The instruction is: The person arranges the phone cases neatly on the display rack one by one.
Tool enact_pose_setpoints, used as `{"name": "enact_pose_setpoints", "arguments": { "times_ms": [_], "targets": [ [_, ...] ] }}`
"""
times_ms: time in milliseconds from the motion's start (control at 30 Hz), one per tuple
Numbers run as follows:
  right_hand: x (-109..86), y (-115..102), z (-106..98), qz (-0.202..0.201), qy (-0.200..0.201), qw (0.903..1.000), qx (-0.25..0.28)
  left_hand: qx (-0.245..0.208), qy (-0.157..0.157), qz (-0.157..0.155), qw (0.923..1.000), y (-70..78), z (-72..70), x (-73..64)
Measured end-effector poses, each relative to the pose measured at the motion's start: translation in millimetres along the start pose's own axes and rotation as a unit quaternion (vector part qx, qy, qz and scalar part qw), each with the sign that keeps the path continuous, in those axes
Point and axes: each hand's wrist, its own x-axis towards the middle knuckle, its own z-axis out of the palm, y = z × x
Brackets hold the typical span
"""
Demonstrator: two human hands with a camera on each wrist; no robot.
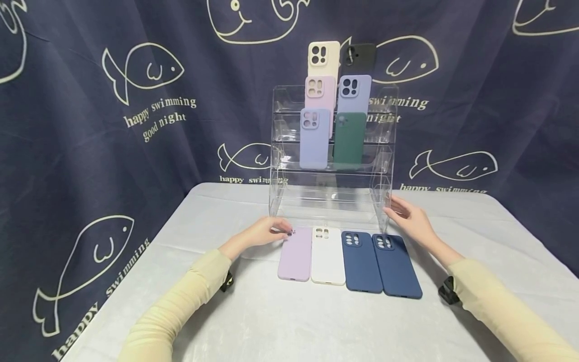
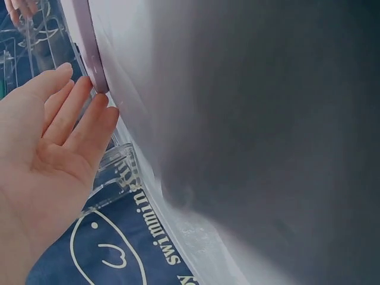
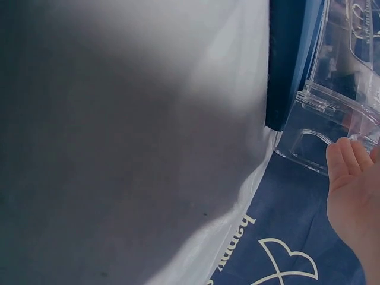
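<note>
My left hand (image 1: 267, 231) is at the upper left corner of a lilac phone case (image 1: 295, 256) that lies on the table. In the left wrist view its fingers are mostly extended, with fingertips right at the end of the case (image 2: 90, 50). My right hand (image 1: 411, 218) is beside the right side panel of a clear tiered display stand (image 1: 332, 206). Extended fingers (image 3: 347, 155) reach that panel in the right wrist view. A white case (image 1: 328, 259) and two dark blue cases, one inner (image 1: 363, 264) and one outer (image 1: 398, 269), continue the row.
On the stand's upper tiers, cases stand in two columns: cream (image 1: 326, 63), pink (image 1: 312, 100) and light blue (image 1: 314, 146) left; black (image 1: 365, 58), periwinkle (image 1: 357, 100) and green (image 1: 350, 138) right. A dark fish-print curtain (image 1: 149, 151) hangs behind the table (image 1: 289, 322).
</note>
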Motion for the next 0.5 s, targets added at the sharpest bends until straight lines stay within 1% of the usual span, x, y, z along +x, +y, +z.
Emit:
{"name": "enact_pose_setpoints", "arguments": {
  "times_ms": [200, 367, 500],
  "targets": [
    [-0.3, 0.9, 0.0, 0.002, -0.002, 1.0000, 0.005, -0.016, -0.004, -0.003, 0.9999, -3.3, 1.0, -0.1],
    [-0.1, 0.4, -0.2, -0.001, -0.001, 0.9999, 0.011, -0.028, 0.006, -0.021, 0.9994, -2.8, 2.2, -0.3],
    [-1.0, -8.8, -2.1, 0.004, 0.000, 0.9999, 0.012, -0.021, -0.002, -0.031, 0.9993, 0.2, 2.0, -1.2]
  ]
}}
